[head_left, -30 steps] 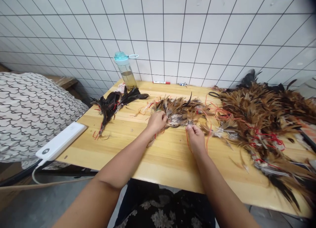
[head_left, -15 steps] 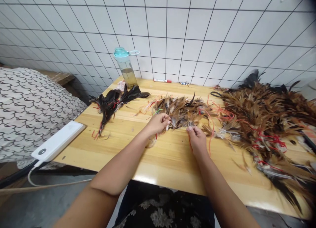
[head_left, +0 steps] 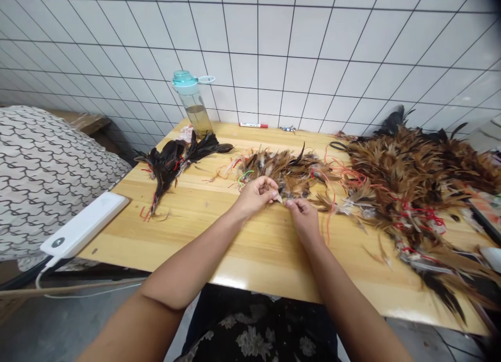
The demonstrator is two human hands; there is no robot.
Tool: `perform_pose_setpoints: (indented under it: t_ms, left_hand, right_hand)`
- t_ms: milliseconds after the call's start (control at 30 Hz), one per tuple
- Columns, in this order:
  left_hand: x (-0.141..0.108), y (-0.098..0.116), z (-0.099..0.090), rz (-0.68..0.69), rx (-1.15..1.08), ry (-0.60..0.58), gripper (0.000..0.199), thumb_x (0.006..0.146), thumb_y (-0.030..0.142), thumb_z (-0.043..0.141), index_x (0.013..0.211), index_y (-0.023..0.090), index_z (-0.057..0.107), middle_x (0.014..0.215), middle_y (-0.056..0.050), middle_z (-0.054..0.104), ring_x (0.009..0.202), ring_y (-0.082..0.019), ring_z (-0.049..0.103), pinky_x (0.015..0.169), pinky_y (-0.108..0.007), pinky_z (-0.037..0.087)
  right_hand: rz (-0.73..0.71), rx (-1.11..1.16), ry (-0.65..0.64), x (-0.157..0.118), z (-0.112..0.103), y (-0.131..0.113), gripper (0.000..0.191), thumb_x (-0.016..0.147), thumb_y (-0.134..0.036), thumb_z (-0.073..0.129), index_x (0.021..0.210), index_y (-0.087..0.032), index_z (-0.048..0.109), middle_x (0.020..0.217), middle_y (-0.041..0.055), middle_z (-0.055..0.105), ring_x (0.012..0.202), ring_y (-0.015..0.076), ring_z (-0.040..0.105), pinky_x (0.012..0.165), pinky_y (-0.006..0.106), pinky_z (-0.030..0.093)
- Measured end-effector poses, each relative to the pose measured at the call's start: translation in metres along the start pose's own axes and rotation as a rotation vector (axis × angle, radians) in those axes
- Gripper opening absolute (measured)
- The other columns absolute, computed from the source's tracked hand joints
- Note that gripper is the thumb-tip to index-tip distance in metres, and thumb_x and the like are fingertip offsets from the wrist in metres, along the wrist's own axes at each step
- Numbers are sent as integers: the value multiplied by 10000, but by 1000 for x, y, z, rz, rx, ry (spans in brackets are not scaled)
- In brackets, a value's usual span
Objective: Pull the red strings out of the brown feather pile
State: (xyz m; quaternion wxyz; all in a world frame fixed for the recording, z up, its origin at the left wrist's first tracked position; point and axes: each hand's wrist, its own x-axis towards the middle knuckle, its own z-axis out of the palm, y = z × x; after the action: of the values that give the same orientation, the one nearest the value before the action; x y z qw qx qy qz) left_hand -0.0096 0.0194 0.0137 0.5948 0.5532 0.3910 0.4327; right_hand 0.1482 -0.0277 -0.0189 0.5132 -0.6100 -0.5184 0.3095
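Left hand now nearer right hand, brown feathers just beyond both

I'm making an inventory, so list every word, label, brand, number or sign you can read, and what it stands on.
None can be read for certain.
Red-and-white marker: any print is too small to read.
Small blue-and-white item: too small to read.
White device: the mark in its dark round spot is too blurred.
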Motion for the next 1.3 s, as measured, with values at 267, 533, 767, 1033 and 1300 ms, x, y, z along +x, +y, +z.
perform_pose_setpoints:
  t_ms: [267, 533, 767, 1033, 1300]
  left_hand:
    - [-3, -10, 5, 155, 318, 22, 153, 766, 238, 618, 899, 165, 592, 724, 16, 611, 625, -86, 564, 607, -200, 449]
    - [-4, -5, 4, 264, 356, 7, 259, 781, 197, 601, 1038, 165, 599, 894, -35, 665, 770, -114, 618, 710, -225, 488]
    - [8, 1, -23, 264, 659, 177, 40, 782, 151, 573, 788, 164, 610, 743, -5, 598, 685, -110, 531, 663, -236, 423]
    - [2, -10, -14, 186, 1014, 145, 275, 832, 437, 580, 735, 180, 580, 755, -41, 569, 724, -165, 508, 657, -275, 348]
    - [10, -21, -14, 149, 932, 186, 145, 813, 285, 572, 713, 180, 571, 697, -14, 544, 679, -146, 485, 632, -257, 325]
  right_hand:
    - [-24, -9, -56, 1, 1, 0, 251, 708, -417, 595, 608, -191, 636, 629, 11, 583, 619, 156, 505, 643, 297, 406]
    - [7, 25, -75, 1, 2, 4, 265, 700, -437, 620, 598, -192, 607, 600, -10, 530, 593, 145, 472, 610, 285, 382]
    - [107, 128, 13, 0, -3, 2, 270, 747, -443, 587, 718, -180, 639, 720, 18, 662, 735, 180, 567, 744, 308, 431]
    - [85, 85, 1, -1, -3, 2, 283, 764, -453, 573, 733, -179, 635, 734, 29, 664, 729, 182, 574, 720, 305, 436]
    - [28, -6, -7, -1, 0, -3, 279, 760, -442, 546, 691, -184, 627, 677, 32, 645, 664, 179, 548, 664, 301, 424]
